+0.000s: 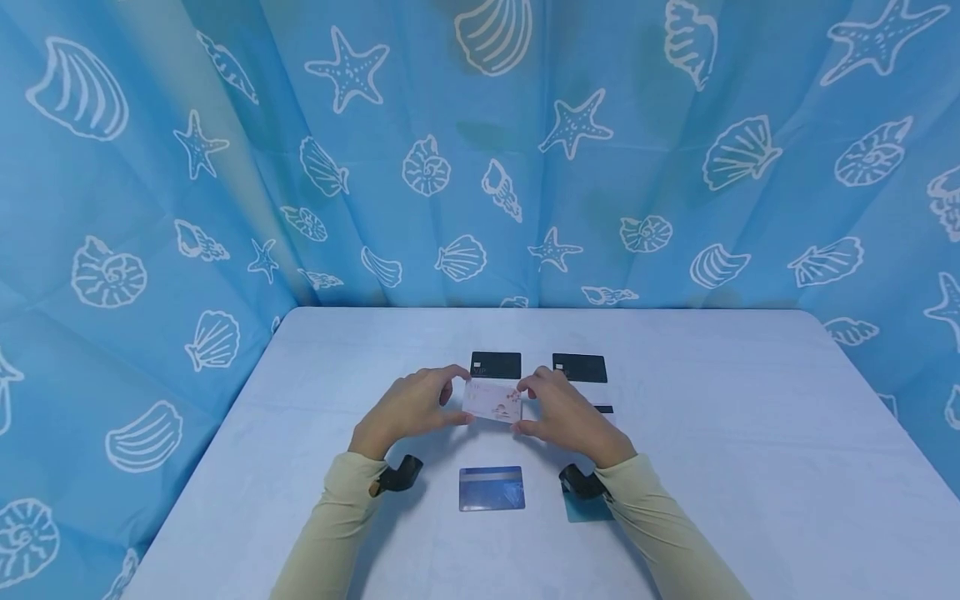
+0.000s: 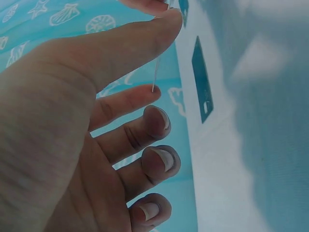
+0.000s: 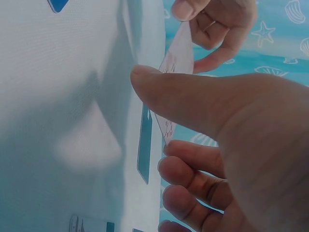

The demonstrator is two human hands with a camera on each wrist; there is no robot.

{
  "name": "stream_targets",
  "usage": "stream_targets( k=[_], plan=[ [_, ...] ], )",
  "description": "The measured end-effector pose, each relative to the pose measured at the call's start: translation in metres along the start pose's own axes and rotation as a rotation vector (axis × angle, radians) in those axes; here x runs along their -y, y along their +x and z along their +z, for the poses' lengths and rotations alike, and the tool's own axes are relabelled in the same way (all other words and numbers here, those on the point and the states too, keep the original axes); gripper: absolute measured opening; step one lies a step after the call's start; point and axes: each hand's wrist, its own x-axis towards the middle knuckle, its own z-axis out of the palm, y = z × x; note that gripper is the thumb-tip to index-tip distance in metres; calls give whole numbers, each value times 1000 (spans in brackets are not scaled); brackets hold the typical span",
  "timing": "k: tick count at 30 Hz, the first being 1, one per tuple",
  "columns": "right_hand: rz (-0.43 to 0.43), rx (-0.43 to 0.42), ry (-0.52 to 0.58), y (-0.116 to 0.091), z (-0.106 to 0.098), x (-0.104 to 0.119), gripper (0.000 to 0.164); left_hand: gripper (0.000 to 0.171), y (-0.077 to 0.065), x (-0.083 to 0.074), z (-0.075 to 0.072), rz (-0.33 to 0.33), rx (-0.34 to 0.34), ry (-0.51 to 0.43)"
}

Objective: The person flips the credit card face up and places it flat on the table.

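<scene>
A pale pink card with a reddish blossom print (image 1: 491, 402) is lifted off the table, tilted, between both hands. My left hand (image 1: 412, 408) pinches its left edge between thumb and index finger; the other left fingers (image 2: 157, 159) curl loosely beneath. At the opposite edge, my right hand (image 1: 566, 417) pinches the card between thumb (image 3: 178, 94) and index finger. Just beyond the card lies a black card (image 1: 495, 365) with a chip. Nearer to me is a blue card with a pale stripe (image 1: 491, 489). In the left wrist view the pink card shows only as a thin edge.
Another black card (image 1: 580, 367) lies at the back right. Below it, a white card with a dark stripe (image 1: 603, 409) is mostly hidden by my right hand. A teal card (image 1: 587, 509) is partly under my right wrist. A blue shell-print curtain (image 1: 427, 217) hangs behind the white table (image 1: 750, 467).
</scene>
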Motion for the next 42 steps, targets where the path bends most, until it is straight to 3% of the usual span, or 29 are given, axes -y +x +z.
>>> stream_targets(
  k=[16, 42],
  plan=[
    [-13, 21, -17, 3, 4, -4, 57, 63, 9, 9, 13, 18, 46, 28],
    [5, 65, 3, 8, 9, -11, 57, 62, 11, 6, 21, -4, 87, 32]
  ],
)
